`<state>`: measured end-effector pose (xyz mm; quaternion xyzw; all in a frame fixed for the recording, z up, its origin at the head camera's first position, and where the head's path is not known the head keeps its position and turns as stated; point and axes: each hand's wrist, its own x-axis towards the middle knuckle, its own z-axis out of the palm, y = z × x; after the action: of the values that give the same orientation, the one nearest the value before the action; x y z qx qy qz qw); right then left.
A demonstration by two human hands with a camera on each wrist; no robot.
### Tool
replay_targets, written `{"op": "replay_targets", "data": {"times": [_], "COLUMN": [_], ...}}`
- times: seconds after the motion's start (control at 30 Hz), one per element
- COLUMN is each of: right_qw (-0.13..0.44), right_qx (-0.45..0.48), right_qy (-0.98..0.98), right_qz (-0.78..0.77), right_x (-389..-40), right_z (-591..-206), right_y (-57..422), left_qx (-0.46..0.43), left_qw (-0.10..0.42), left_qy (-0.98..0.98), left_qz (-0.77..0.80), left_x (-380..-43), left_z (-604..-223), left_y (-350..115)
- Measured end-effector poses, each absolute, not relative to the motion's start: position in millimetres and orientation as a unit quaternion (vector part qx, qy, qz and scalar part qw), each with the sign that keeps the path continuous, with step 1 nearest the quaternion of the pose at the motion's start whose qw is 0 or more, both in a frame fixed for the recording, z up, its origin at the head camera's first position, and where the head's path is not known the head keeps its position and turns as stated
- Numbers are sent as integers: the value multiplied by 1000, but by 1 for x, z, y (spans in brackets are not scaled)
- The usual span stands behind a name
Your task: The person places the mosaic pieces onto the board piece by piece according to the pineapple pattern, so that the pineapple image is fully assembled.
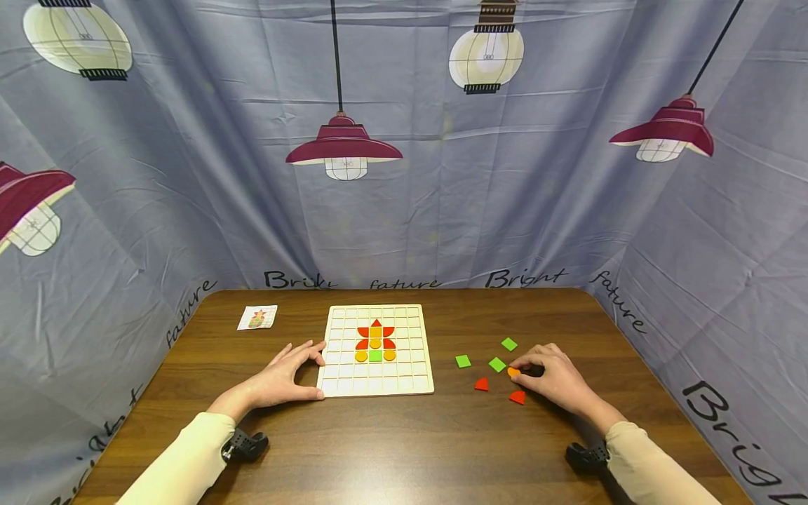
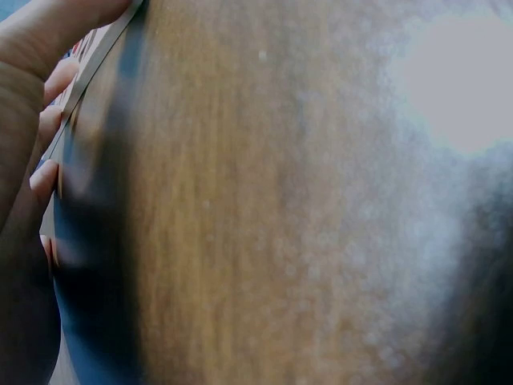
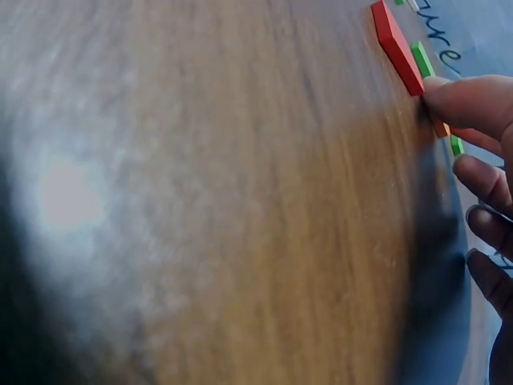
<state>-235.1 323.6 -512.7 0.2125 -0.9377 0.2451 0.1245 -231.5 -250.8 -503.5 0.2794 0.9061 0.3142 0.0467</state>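
A cream grid board lies on the table, bearing a figure of red petal shapes, a red triangle, orange discs, an orange square and a green square. With thumb and fingers spread, my left hand touches the board's left edge. To the right of the board, my right hand pinches an orange disc low over the table between thumb and index finger. Close by lie green squares and two red pieces. In the right wrist view the fingers partly hide the disc.
A small card printed with a similar coloured figure lies at the back left of the brown wooden table. Behind and beside the table hangs a grey-blue curtain with printed lamps.
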Motion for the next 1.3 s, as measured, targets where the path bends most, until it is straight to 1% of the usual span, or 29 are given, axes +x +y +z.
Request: {"op": "replay_targets", "data": {"times": [0.5,0.6,0.8,0.93,1.1,1.3], "right_qw": [108,119,160,166,165,159], "right_qx": [197,204,235,235,219,236], "right_qy": [-933,-931,-924,-924,-927,-920], "right_qz": [283,278,254,251,254,270], "right_x": [-237,-238,-240,-241,-244,-251], "right_z": [-518,-519,-523,-523,-513,-493], "right_y": [331,331,330,329,322,298], "left_qx": [279,279,281,282,286,287], "left_qw": [47,46,42,43,34,31], "left_qy": [906,906,906,907,909,908], "left_qz": [314,314,314,309,303,303], "left_x": [-232,-232,-231,-231,-232,-230], "left_z": [-504,-504,-504,-504,-502,-500], "left_y": [-251,-251,-251,-251,-250,-249]}}
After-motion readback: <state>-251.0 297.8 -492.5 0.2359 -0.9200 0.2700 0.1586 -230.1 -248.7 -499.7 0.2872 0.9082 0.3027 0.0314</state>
